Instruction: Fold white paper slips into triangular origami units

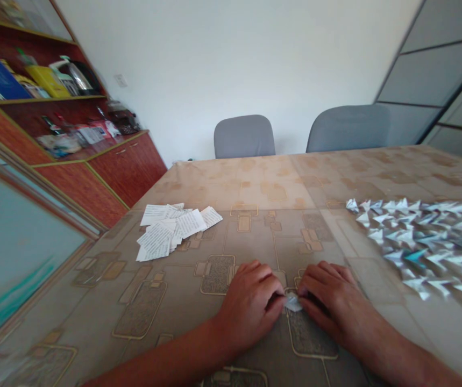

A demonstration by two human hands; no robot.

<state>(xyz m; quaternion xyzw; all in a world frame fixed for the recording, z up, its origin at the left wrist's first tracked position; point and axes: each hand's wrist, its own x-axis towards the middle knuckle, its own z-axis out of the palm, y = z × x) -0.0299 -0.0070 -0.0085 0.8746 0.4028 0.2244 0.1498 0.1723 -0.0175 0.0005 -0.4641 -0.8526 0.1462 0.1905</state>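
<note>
Between my two hands is a small folded piece of paper (293,302), whitish, held just over the patterned tablecloth near the front of the table. My left hand (253,301) pinches its left end between thumb and fingers. At the opposite end, my right hand (329,301) grips it in the same way. The fingertips cover both ends of the paper, so its full shape is hidden. To the left lies a loose pile of printed paper slips (174,228). Rows of small folded paper pieces (428,231) spread across the right side, one of them teal.
The table (255,183) wears a brown tablecloth with rectangle patterns. Two grey chairs (244,137) stand behind its far edge, against a white wall. A reddish wooden cabinet (129,166) with shelves, a kettle (79,75) and bags rises at the left.
</note>
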